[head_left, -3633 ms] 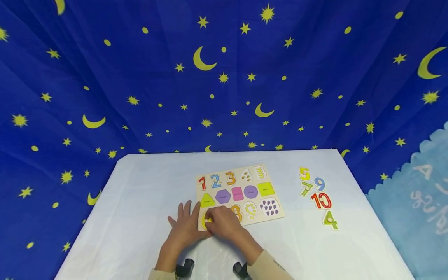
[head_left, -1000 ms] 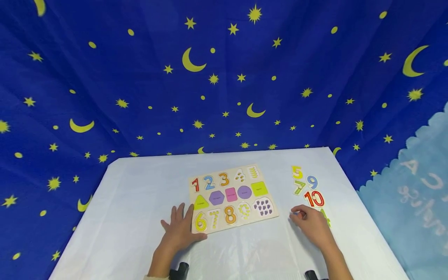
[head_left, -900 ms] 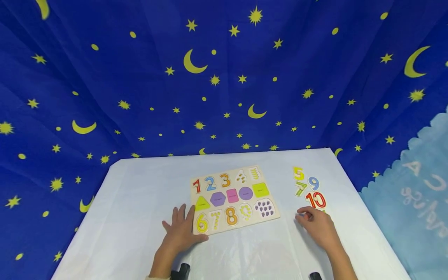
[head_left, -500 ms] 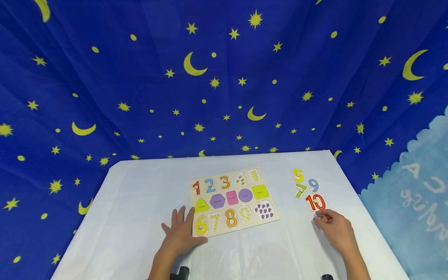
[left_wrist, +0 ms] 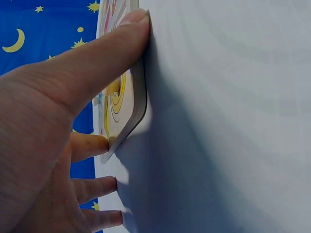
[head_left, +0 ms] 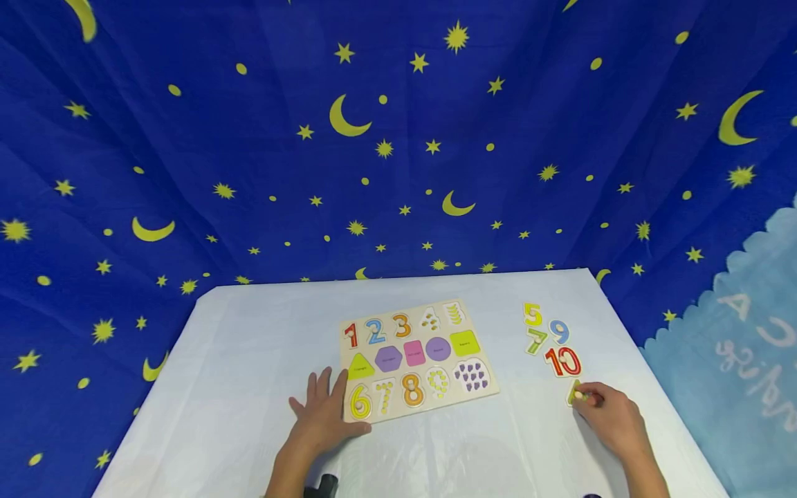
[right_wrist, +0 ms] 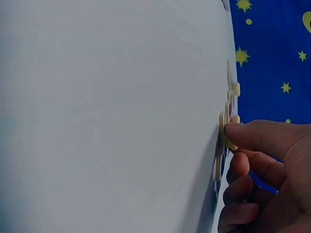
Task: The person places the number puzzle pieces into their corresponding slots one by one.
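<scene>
A wooden number puzzle board [head_left: 392, 411] lies on the white table, with 1, 2, 3, 6 and 8 set in their places. My left hand [head_left: 319, 418] lies with spread fingers at its lower left corner. In the left wrist view, the thumb [left_wrist: 104, 60] runs along the board's near edge [left_wrist: 140, 90] and the index fingertip touches its side. Over at the right, my right hand [head_left: 613, 418] pinches the knob of the green number 4 puzzle piece [head_left: 573, 391], most of which the fingers cover. In the right wrist view, the thumb [right_wrist: 252, 133] presses at that knob.
Loose pieces lie beyond my right hand: yellow 5 [head_left: 533, 315], blue 9 [head_left: 559, 331], green 7 [head_left: 535, 341] and red 10 [head_left: 563, 362]. A blue cloth [head_left: 398, 207] with moons and stars hangs behind the table [head_left: 249, 346].
My right hand has left the 6 on the board and moved right to the loose pieces, lately shifting farther right onto the 4. My left hand stays at the board's corner.
</scene>
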`<action>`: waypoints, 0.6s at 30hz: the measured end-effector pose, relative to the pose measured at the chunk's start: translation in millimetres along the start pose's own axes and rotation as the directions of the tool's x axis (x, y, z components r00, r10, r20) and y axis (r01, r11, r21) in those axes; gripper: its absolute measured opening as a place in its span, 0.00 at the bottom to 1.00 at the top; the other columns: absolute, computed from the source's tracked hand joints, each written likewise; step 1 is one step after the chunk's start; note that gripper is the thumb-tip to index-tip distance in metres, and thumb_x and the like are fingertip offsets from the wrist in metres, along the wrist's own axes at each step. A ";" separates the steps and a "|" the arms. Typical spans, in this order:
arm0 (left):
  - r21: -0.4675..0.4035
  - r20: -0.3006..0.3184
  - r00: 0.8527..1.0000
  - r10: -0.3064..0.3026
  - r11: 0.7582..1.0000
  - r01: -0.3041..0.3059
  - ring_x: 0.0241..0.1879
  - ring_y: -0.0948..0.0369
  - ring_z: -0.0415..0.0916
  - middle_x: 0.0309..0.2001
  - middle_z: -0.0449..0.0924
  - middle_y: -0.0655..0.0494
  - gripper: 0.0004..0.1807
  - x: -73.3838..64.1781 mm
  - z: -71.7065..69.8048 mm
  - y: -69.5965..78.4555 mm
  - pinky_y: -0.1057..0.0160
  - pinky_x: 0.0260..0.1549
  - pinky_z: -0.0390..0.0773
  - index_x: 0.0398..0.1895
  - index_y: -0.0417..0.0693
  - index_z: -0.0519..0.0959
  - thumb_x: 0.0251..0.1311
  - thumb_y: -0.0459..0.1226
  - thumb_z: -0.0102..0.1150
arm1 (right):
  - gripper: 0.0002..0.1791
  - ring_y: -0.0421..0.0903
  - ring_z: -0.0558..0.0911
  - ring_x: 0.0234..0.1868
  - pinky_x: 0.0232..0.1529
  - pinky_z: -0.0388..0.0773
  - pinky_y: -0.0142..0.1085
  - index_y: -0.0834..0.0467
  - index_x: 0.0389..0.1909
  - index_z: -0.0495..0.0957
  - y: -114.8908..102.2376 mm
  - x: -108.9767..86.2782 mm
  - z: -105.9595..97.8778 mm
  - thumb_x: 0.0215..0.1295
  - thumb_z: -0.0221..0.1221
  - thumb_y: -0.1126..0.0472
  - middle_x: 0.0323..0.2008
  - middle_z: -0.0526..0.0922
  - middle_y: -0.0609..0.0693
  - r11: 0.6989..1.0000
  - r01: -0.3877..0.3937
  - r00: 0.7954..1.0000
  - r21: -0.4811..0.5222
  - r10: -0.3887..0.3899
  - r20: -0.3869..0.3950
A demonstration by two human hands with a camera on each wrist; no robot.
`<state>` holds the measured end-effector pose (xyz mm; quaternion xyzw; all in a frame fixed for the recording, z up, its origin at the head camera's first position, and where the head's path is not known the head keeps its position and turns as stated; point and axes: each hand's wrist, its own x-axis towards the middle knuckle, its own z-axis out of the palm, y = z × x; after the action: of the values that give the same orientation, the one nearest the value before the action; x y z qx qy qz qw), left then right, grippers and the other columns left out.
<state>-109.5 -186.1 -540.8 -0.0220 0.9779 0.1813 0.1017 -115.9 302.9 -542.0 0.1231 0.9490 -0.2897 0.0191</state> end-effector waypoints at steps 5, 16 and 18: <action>0.001 0.004 1.000 0.000 1.000 0.000 0.70 0.34 0.36 0.72 0.49 0.37 0.64 0.5 1.9 -0.8 0.20 0.51 0.34 0.74 0.48 0.58 0.30 0.65 0.73 | 0.19 0.48 0.71 0.28 0.29 0.62 0.40 0.67 0.45 0.80 1.0 0.6 -0.6 0.56 0.62 0.60 0.25 0.75 0.49 0.999 -0.036 0.999 0.004 0.036 -0.006; -0.002 -0.006 1.000 0.011 1.000 -0.011 0.70 0.34 0.36 0.72 0.48 0.36 0.62 -0.8 -3.5 1.7 0.20 0.52 0.35 0.73 0.47 0.58 0.33 0.63 0.73 | 0.19 0.49 0.72 0.29 0.28 0.64 0.39 0.68 0.44 0.81 -5.6 3.4 -0.6 0.57 0.63 0.59 0.26 0.77 0.49 0.998 -0.049 0.998 0.030 0.050 -0.036; 0.002 -0.007 1.000 0.016 1.000 -0.016 0.70 0.33 0.36 0.72 0.48 0.36 0.63 -1.3 -2.9 1.2 0.20 0.51 0.35 0.73 0.47 0.58 0.33 0.63 0.73 | 0.19 0.49 0.73 0.29 0.28 0.64 0.39 0.68 0.45 0.81 -7.1 3.0 0.2 0.57 0.63 0.58 0.26 0.78 0.50 0.998 -0.053 0.998 0.035 0.054 -0.035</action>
<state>-108.8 -186.0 -537.4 -0.0149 0.9786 0.1809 0.0970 -120.6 297.8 -538.6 0.1540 0.9405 -0.3028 0.0075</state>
